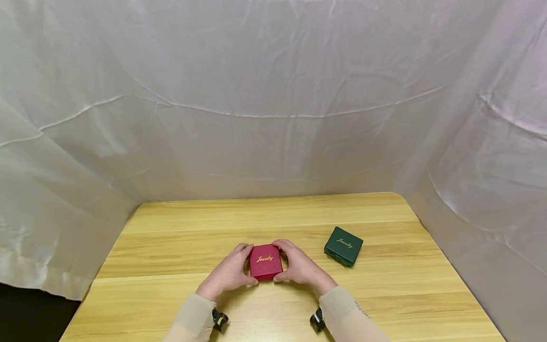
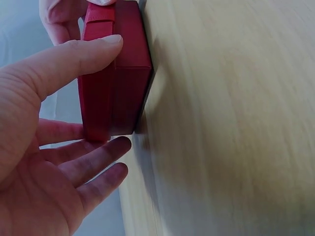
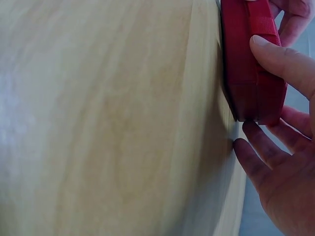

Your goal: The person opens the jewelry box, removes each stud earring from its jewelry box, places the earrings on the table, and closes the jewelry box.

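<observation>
A red jewelry box (image 1: 266, 267) with gold "Jewelry" lettering on its lid sits at the middle of the table, its lid down. From the left side my left hand (image 1: 230, 270) grips it, thumb at the near side and index finger at the far corner. On the opposite side my right hand (image 1: 300, 267) holds it the same way. Both wrist views show a thumb against the front of the red box (image 2: 133, 54), near a ribbed strip on the lid. The remaining fingers spread beside the box (image 3: 243, 101). Its contents are hidden.
To the right, beyond my right hand, lies a green jewelry box (image 1: 343, 245), turned at an angle, with similar gold lettering. Both boxes rest on a light wooden table (image 1: 179, 247). Pale cloth (image 1: 273, 147) hangs behind the table and along its sides.
</observation>
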Available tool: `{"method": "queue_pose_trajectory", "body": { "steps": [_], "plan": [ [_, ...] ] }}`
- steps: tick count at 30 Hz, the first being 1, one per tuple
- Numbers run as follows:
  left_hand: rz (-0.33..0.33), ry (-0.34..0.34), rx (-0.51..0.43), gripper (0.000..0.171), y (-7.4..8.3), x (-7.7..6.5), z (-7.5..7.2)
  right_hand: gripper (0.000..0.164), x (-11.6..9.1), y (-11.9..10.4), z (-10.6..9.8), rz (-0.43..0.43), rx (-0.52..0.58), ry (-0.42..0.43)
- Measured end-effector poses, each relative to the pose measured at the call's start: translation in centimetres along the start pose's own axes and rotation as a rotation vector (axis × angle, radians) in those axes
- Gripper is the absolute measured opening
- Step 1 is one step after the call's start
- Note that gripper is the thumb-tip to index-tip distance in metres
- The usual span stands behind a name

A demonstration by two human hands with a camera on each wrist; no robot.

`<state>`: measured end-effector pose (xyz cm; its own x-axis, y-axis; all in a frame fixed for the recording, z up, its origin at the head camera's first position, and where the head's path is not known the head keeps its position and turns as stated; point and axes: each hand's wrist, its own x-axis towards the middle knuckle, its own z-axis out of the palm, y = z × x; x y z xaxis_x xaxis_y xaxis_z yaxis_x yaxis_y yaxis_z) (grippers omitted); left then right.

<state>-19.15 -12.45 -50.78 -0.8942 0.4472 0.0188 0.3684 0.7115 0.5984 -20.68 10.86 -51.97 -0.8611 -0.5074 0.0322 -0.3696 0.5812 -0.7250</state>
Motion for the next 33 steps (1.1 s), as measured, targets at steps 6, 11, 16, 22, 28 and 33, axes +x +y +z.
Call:
{"method": "queue_pose_trajectory", "body": {
  "steps": [6, 11, 16, 22, 28, 33],
  "plan": [
    [-0.004, -0.011, 0.007, 0.096, 0.11, 0.04, -0.02, 0.087, -0.03, 0.04, -0.04, 0.001, -0.005, -0.002],
    [-0.002, -0.01, 0.009, 0.095, 0.11, 0.09, 0.08, 0.086, 0.0, 0.17, 0.07, -0.002, -0.013, -0.001],
    [-0.006, -0.019, 0.006, 0.095, -0.01, 0.04, 0.34, 0.086, 0.03, 0.22, 0.22, -0.005, -0.009, -0.006],
    [-0.004, -0.025, -0.003, 0.094, -0.08, 0.1, 0.41, 0.086, 0.08, 0.05, 0.26, 0.025, 0.0, -0.014],
    [-0.011, -0.031, -0.012, 0.094, 0.07, 0.0, 0.44, 0.087, 0.02, 0.12, 0.37, 0.015, -0.008, -0.011],
    [-0.015, -0.032, -0.017, 0.094, 0.35, -0.22, 0.51, 0.087, -0.1, 0.21, 0.49, 0.009, -0.016, -0.01]
  ]
}}
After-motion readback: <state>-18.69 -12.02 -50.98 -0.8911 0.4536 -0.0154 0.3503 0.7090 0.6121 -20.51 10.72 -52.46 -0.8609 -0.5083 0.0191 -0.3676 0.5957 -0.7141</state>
